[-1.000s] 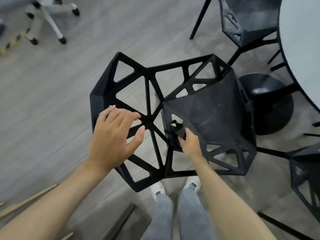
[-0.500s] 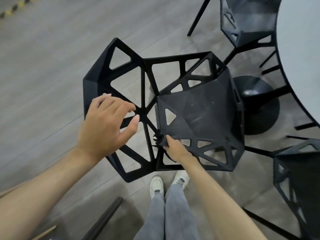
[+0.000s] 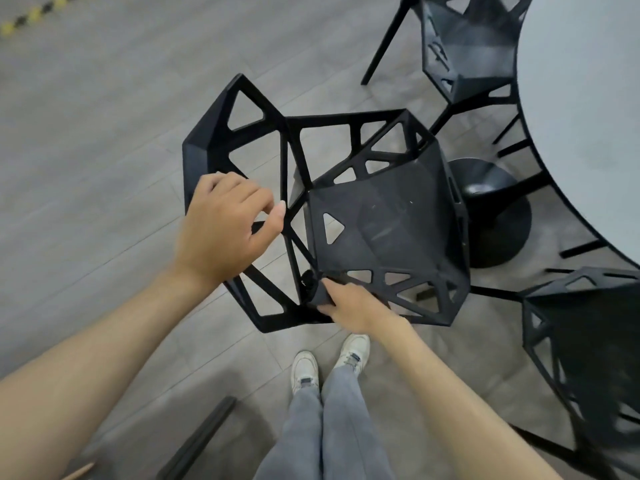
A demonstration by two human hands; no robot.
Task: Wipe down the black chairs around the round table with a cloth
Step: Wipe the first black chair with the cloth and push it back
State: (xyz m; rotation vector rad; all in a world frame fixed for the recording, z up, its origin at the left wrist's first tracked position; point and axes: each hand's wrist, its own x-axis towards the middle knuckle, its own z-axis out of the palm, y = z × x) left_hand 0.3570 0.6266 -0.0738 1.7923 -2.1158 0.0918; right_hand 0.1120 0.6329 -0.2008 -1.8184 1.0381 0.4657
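Wiping the chair's near corner

Pinching a dark, limp cloth (image 3: 317, 294) at the chair (image 3: 388, 230) seat's near-left corner, the right hand (image 3: 349, 306) is working. The left hand (image 3: 221, 230) is hovering over the backrest struts, its grip loose, holding nothing. The chair is looking rigid, best steadied by its frame.

We've got both forearms bare right up to the frame edge, no sleeves, watches or rings showing on our left hand (image 3: 221, 230) or right hand (image 3: 353, 306). Lower down it's loose grey trousers (image 3: 325, 431) and white lace-up sneakers (image 3: 304, 370) with grey-ish trim.
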